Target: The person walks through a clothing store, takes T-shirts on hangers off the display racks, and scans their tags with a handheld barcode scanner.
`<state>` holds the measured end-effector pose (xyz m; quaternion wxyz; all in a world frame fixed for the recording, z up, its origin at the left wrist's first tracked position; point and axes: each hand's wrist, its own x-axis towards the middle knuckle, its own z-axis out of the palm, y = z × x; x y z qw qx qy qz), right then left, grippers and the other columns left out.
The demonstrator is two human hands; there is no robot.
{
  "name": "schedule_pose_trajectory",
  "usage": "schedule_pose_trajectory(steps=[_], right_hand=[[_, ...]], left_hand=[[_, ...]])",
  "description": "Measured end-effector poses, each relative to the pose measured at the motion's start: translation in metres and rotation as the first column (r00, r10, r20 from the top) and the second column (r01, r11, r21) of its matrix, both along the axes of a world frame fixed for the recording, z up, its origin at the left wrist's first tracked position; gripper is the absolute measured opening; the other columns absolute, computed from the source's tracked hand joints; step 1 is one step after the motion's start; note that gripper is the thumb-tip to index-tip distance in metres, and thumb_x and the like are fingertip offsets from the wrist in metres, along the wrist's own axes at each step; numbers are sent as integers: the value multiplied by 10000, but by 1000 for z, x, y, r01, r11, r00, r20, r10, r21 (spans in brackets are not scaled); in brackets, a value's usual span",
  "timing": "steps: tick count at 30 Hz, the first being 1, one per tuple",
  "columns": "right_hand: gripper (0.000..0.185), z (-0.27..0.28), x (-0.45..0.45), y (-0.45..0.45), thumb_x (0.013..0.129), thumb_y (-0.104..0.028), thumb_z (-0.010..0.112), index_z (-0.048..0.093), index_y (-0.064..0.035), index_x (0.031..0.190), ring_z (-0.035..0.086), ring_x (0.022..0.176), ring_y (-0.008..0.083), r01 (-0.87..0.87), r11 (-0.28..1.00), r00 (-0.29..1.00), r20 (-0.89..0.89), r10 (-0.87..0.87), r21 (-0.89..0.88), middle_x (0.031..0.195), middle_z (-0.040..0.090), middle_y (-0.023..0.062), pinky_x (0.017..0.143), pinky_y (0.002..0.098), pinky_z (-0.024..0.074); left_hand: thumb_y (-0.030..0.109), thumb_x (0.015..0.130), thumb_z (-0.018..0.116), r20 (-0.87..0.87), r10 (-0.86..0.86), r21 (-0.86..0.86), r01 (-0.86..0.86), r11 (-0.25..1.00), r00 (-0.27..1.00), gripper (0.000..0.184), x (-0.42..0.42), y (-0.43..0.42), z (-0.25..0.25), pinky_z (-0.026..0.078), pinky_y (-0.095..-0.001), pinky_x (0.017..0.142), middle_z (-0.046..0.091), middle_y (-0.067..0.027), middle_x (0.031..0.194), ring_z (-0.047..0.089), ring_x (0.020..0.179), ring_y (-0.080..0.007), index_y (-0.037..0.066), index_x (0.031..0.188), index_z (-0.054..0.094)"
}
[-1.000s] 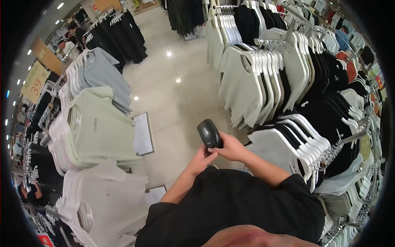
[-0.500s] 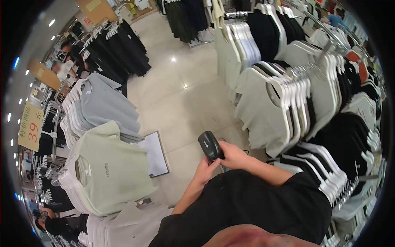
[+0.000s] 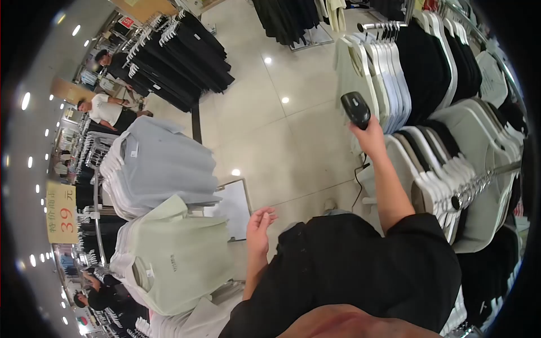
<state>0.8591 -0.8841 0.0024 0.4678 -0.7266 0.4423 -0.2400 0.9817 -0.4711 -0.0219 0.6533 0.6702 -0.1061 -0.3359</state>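
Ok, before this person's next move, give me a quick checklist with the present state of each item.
1. Black handheld device gripped: ok, the right hand is closed around its lower end.
2. Left hand free: ok, fingers loosely bent, nothing visible in it.
3. Device clear of the pale shirts on the right: cannot tell, they are close in view but the gap is hard to judge.
4. Dark cord joined to the device: cannot tell, the forearm and hand hide any join.
5. Green shirt hanging on the left rack: ok, front facing up to the camera.
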Motion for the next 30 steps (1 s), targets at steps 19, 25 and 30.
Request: schedule_pose_trajectory(steps=[19, 25, 30], right_hand=[[418, -52, 98, -140, 762, -254, 812, 680, -36, 1093, 603, 1035, 424, 381, 804, 864, -134, -486, -457, 1044, 595, 190, 877, 508, 498], [369, -5, 126, -119, 749, -142, 816, 688, -42, 1080, 605, 970, 387, 390, 799, 911, 67, -407, -458, 1010, 572, 150, 839, 436, 494], [345, 24, 154, -83, 735, -23, 821, 602, -22, 1002, 549, 849, 219, 250, 849, 961, 10, -277, -466, 914, 543, 72, 796, 327, 474]], left_hand=[[189, 1076, 559, -180, -269, -31, 268, 963, 946, 273, 233, -169, -55, 521, -345, 925, 696, -116, 1156, 668, 960, -191, -2, 1265, 605], [181, 1068, 567, -82, -431, -82, 425, 901, 898, 261, 335, -234, -30, 522, -341, 927, 703, -115, 1149, 675, 983, -191, 4, 1253, 614], [179, 1068, 565, -93, -502, -64, 498, 865, 860, 255, 398, -256, -48, 525, -338, 920, 710, -119, 1149, 681, 984, -192, 3, 1244, 621]])
